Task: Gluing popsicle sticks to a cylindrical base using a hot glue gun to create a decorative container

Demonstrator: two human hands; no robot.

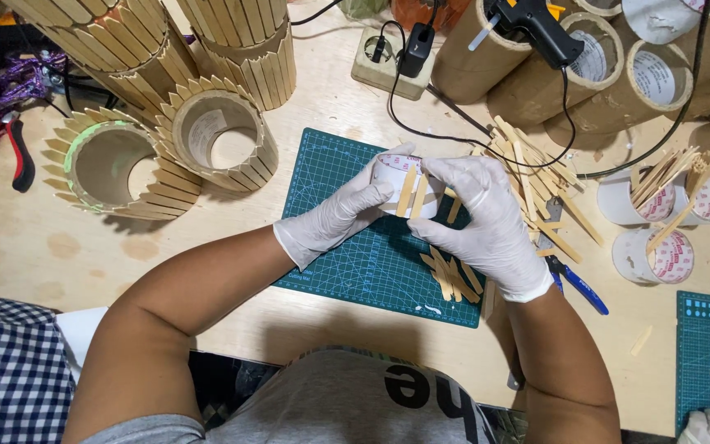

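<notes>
Pale plywood tabletop [59,247] carries everything, with a dark green cutting mat [355,255] at centre. Upper left: cardboard tubes clad in wooden slats [223,136], two lying with open mouths up. Upper right: bare cardboard tubes [651,82] with a black glue gun [536,29] resting across them, cord running to a socket block [380,53]. Loose pile of flat wooden sticks [536,177] just right of the mat; a few more sticks [451,278] lie on the mat.

Both hands gloved in white, held over the mat. Left hand [334,218] cradles a small white tape-roll core [400,185] from its left side, fingers curled on it. Right hand [486,218] closes on the core from the right, fingertips pressing a stick [407,191] upright against its wall — a second stick sits just beside it.

Judgement: the bond likely wants steady pressure, stick kept parallel to its neighbour and touching it, bottom ends level — core held firm so it does not roll
</notes>
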